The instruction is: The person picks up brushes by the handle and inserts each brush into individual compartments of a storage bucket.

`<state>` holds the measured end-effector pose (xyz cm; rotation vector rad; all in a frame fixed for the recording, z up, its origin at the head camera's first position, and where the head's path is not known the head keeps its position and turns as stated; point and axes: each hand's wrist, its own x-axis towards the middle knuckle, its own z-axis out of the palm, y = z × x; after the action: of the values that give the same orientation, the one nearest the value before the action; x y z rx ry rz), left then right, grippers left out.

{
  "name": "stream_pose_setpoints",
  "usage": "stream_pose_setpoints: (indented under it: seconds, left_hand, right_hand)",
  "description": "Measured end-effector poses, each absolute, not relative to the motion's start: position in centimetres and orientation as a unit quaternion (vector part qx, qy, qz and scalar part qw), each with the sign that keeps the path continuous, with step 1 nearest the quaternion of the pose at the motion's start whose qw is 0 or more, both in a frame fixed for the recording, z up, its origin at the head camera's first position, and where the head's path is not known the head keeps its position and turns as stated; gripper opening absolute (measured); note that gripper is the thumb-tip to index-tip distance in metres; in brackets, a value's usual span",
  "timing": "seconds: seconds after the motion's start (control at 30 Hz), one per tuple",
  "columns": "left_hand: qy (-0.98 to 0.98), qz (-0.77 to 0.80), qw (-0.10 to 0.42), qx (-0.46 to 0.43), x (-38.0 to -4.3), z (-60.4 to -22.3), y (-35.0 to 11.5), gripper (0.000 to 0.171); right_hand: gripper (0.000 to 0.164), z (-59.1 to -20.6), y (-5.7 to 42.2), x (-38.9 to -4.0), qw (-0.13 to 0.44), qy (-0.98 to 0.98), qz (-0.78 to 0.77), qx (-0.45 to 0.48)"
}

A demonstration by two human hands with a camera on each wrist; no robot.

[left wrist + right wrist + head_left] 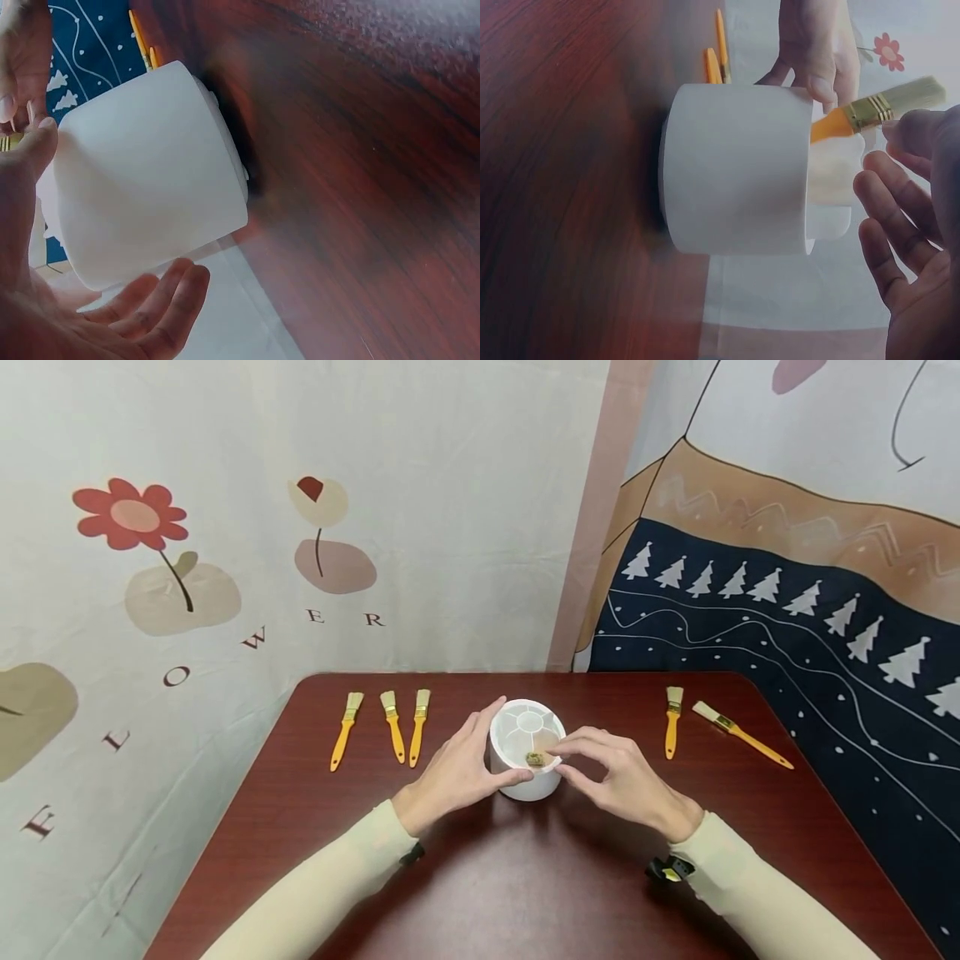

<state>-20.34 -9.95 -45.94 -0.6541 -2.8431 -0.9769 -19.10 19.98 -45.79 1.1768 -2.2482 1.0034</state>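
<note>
My left hand (457, 760) holds a white round desk organizer (527, 789), thumb at the near rim and fingers along its left side. Dividers split its top into a round middle and several outer compartments. A paintbrush (870, 112) with a yellow-orange handle stands tilted in a near compartment, bristles up. My right hand (626, 777) is at the organizer's right rim, fingers loosely bent. Its fingertips (900, 131) are right beside the brush's metal band, both thumb and finger to one side of it. The lower handle is hidden inside the organizer.
On the left of the dark red table (525, 893) lie three paintbrushes: one farther out (347, 731), a middle one (393, 727) and an inner one (420, 728). Two more lie on the right, one upright in view (672, 722), one slanting (742, 734). Printed cloth (450, 527) hangs behind.
</note>
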Motion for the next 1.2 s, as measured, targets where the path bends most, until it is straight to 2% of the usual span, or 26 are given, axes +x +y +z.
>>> stream_pose_setpoints:
  seconds: [0.23,0.4,0.7,1.2]
  left_hand:
    - [-0.933,-0.297,0.074,-0.190,-19.7,-45.9,-9.3,0.123]
    - [-0.938,-0.284,0.093,-0.174,-19.2,-46.1,-8.8,0.120]
    - [-0.940,-0.289,0.089,-0.160,-18.9,-46.1,-8.3,0.116]
    - [-0.934,-0.296,0.074,-0.183,-19.2,-46.3,-9.0,0.111]
  right_hand:
    - [0.042,-45.6,21.4,-19.0,0.209,-0.829,0.350,0.384]
    - [0.043,-45.5,22.6,-19.1,0.211,-0.843,0.343,0.358]
    - [0.045,-45.7,24.2,-19.8,0.229,-0.849,0.339,0.336]
    - [0.038,-46.4,25.6,-20.7,0.243,-0.866,0.312,0.306]
